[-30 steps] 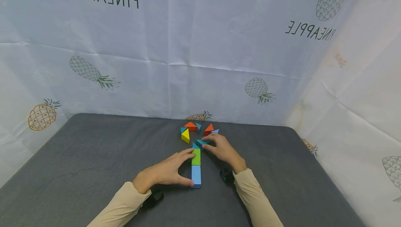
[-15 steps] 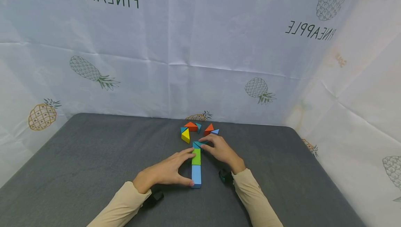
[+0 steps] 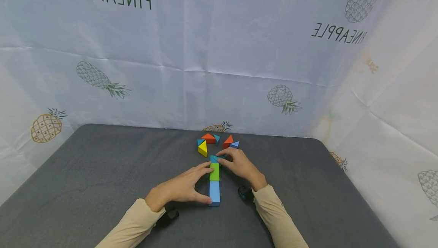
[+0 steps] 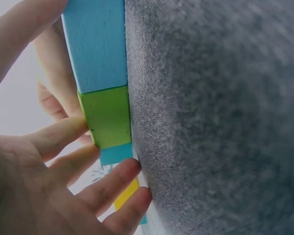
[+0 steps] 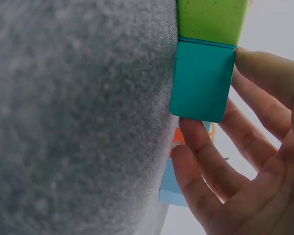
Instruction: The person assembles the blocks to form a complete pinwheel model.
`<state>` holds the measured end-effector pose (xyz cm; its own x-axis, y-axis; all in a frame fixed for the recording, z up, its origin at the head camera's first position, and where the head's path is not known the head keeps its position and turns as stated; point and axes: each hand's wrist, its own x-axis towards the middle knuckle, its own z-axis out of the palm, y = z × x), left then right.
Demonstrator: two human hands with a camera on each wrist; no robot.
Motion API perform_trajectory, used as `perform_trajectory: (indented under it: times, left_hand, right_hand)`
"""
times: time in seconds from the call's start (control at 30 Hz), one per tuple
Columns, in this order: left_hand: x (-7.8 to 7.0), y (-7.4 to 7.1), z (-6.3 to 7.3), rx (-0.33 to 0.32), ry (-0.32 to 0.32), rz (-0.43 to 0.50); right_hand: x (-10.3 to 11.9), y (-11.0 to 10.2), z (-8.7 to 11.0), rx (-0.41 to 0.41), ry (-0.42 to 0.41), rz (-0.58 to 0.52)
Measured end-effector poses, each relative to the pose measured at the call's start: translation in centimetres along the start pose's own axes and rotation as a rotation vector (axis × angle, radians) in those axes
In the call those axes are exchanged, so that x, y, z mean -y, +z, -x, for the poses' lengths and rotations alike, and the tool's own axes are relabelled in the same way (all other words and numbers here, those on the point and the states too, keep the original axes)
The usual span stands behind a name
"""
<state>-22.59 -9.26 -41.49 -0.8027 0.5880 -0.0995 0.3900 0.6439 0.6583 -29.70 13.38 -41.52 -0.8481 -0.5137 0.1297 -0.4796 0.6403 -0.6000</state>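
A row of blocks runs away from the person on the table: a light blue block [image 3: 214, 193] nearest, a green block [image 3: 214, 172] behind it, then a small blue triangular block [image 3: 213, 159]. My left hand [image 3: 179, 185] lies along the row's left side, its thumb at the blue block's near end and fingertips touching the green one. At the far end my right hand [image 3: 242, 165] pinches a teal triangular block [image 5: 203, 81] between thumb and fingers. In the right wrist view that block sits against the green block [image 5: 213, 19]; its far side is partly behind fingers.
Beyond the row stand a yellow triangular block [image 3: 202, 148], a red one [image 3: 208, 139], a small teal one [image 3: 217, 139], another red one [image 3: 227, 142] and a blue one [image 3: 234, 144]. A pineapple-print curtain [image 3: 222, 50] hangs behind the dark grey table [image 3: 119, 164].
My right hand has moved slightly left, bringing the teal triangular block up against the small blue triangle at the row's far end. The left hand has stayed in place.
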Motion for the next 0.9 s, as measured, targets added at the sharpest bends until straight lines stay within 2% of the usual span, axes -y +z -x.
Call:
perform_trajectory:
  times: [0.3, 0.9]
  left_hand:
    - [-0.3, 0.0, 0.2, 0.018, 0.013, -0.007]
    - [-1.8, 0.4, 0.5, 0.033, 0.040, -0.080]
  right_hand:
    - [0.2, -0.4, 0.0, 0.031, 0.054, -0.002]
    - [0.1, -1.6, 0.3, 0.158, 0.064, -0.044]
